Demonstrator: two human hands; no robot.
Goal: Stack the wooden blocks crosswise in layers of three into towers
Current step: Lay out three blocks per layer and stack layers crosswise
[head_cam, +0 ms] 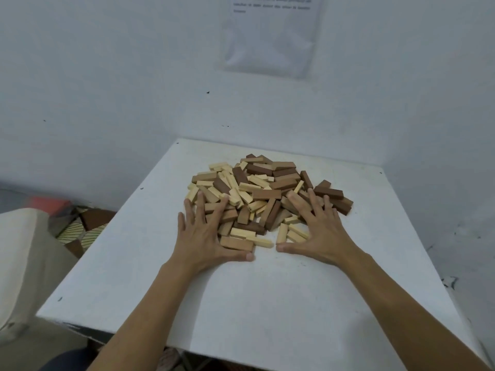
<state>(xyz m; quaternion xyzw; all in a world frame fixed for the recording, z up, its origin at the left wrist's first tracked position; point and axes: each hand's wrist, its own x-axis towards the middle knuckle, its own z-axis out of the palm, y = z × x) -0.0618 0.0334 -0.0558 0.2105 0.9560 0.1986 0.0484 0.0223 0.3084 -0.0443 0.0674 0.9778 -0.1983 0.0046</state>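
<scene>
my white desk [267, 303] stands against a pale blue-grey wall [107, 76], where a paper sheet [270, 38] hangs. at my left i see a patterned floor [80, 231] and a beige cloth [24, 250].

We see our left hand [199, 234] and right hand [318, 231] spread flat against a loose heap of wooden blocks [263, 194] on the white worktop [267, 303].

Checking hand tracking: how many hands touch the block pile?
2. Left hand rests flat on the near-left edge of the block pile; right hand on its near-right edge.
</scene>
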